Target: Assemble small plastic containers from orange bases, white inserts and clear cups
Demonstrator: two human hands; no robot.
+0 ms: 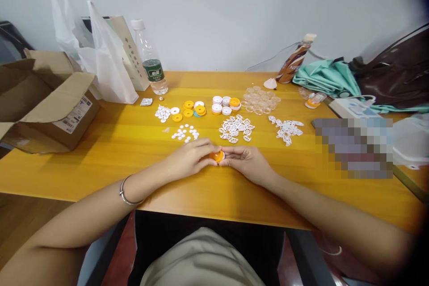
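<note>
So there's a big yellow table (100,161) against a pale wall, with an open cardboard box (43,103) on its left end and a white plastic bag (100,62) slumped behind that. Far right has a brown bag (398,76) and a teal umbrella (325,78). A clear water bottle (150,60) stands near the back left, and a brown drink bottle (296,60) leans at the back right.

Mid-table is covered in little bits: clear plastic discs (260,99), white lacy pieces (235,128) in two piles, orange rings (194,109), white caps (221,105) and tiny white buttons (185,133).

Both hands meet near the front edge. The left hand (189,158), bracelet on its wrist, has its fingers curled in and pinches one side of a small orange disc (217,156). The right hand (246,163) pinches the other side with its fingertips. The disc sits between them, just above the tabletop.
</note>
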